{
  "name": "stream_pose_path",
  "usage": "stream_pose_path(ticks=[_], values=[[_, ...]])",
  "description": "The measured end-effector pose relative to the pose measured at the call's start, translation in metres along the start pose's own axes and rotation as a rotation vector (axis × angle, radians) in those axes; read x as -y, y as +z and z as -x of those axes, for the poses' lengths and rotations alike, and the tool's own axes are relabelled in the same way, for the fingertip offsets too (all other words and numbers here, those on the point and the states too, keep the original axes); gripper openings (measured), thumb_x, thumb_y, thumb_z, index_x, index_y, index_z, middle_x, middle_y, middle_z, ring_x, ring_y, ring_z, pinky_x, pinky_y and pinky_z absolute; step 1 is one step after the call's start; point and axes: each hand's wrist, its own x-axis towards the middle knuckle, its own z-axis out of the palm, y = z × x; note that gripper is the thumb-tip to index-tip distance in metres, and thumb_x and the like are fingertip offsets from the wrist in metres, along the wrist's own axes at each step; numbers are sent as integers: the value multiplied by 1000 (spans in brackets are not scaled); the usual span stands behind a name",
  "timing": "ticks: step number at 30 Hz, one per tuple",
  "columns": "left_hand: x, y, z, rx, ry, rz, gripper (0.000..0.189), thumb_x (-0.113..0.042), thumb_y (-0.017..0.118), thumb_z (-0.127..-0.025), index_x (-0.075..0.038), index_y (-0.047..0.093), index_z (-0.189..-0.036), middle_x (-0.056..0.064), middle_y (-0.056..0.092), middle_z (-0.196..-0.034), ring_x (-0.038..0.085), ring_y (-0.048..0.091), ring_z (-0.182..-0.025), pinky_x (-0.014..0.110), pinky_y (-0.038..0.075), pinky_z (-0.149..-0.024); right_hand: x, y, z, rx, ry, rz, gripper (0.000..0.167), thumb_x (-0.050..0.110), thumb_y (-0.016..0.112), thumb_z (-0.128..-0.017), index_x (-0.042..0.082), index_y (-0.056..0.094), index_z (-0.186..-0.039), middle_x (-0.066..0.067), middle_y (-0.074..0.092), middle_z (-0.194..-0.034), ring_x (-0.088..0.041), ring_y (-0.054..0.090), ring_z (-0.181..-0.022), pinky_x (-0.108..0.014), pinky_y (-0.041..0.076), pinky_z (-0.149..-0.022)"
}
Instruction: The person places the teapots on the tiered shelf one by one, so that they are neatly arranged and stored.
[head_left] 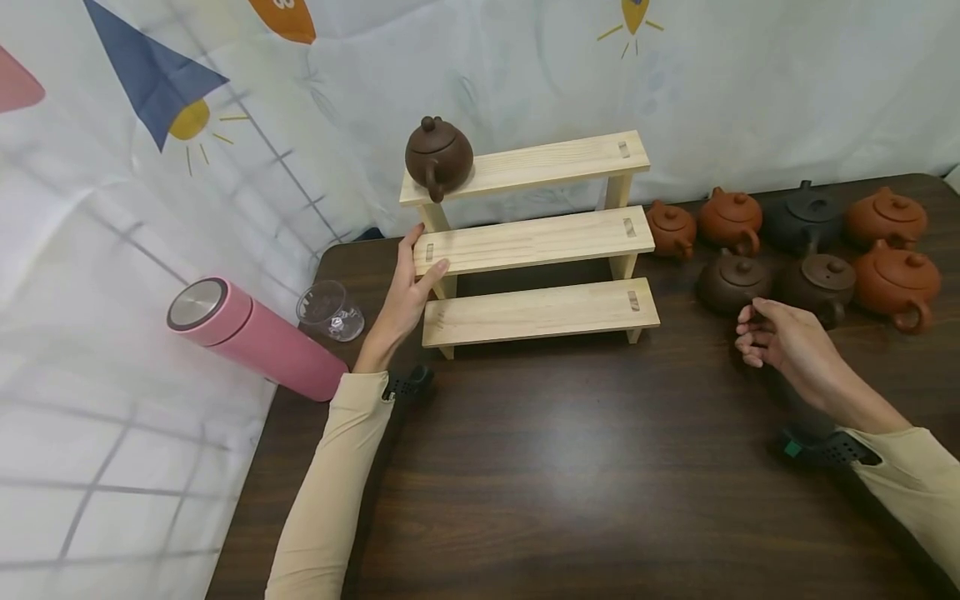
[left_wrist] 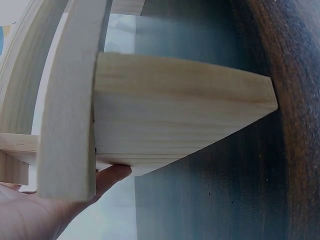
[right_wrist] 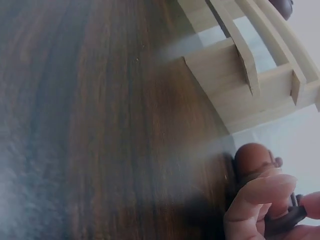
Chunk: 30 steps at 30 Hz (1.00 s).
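A three-step wooden shelf point(head_left: 536, 242) stands on the table, with a dark brown teapot point(head_left: 438, 158) on the left of its top step. My left hand point(head_left: 408, 292) grips the left end of the middle step, thumb over the front and fingers behind. In the left wrist view that hand point(left_wrist: 45, 212) shows below the wooden upright point(left_wrist: 160, 120). At the right, my right hand point(head_left: 791, 346) curls its fingers at the handle side of another dark brown teapot point(head_left: 731, 279). Part of that dark teapot point(right_wrist: 287, 222) shows between the fingers and thumb in the right wrist view.
Several orange-red teapots point(head_left: 896, 279), a black teapot point(head_left: 802, 218) and one more dark brown teapot point(head_left: 817, 279) crowd the right. A pink flask point(head_left: 262, 342) and a clear glass point(head_left: 330, 312) stand left of the shelf. Printed white cloth point(head_left: 525, 75) hangs behind.
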Motion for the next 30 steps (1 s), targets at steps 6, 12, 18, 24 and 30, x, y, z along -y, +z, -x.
stream_pose_path(ticks=[6,12,18,24,30], values=[[0,-2,0,2,2,3,73,-10,52,-108,2,7,-165,24,13,-167,30,16,-155,43,13,-125,12,11,7,9,-96,17,34,27,38,-115,1,53,-99,-6,54,-82,-19,51,-62,-37,34,-53],[0,-3,0,-8,-3,4,73,-10,52,-107,2,7,-164,25,14,-167,31,16,-155,43,13,-125,42,31,6,66,-197,12,34,26,38,-115,0,52,-97,-8,54,-84,-22,45,-59,-42,27,-54],[1,-4,-1,-18,-2,8,73,-9,51,-107,3,8,-164,26,15,-166,32,19,-153,41,15,-124,80,62,0,94,-251,57,35,30,40,-115,1,51,-97,-9,50,-85,-24,37,-59,-40,28,-51],[0,-4,-2,-10,-5,5,73,-10,50,-108,1,7,-165,25,12,-167,31,15,-156,43,12,-125,109,100,-18,116,-205,80,37,33,44,-113,2,52,-96,-9,51,-84,-23,40,-58,-38,33,-48],[0,-1,-1,8,-6,10,74,-13,51,-108,0,7,-165,23,10,-169,30,12,-157,45,11,-126,131,138,-37,148,-183,103,38,34,45,-113,2,53,-93,-10,51,-80,-23,40,-58,-36,34,-48]])
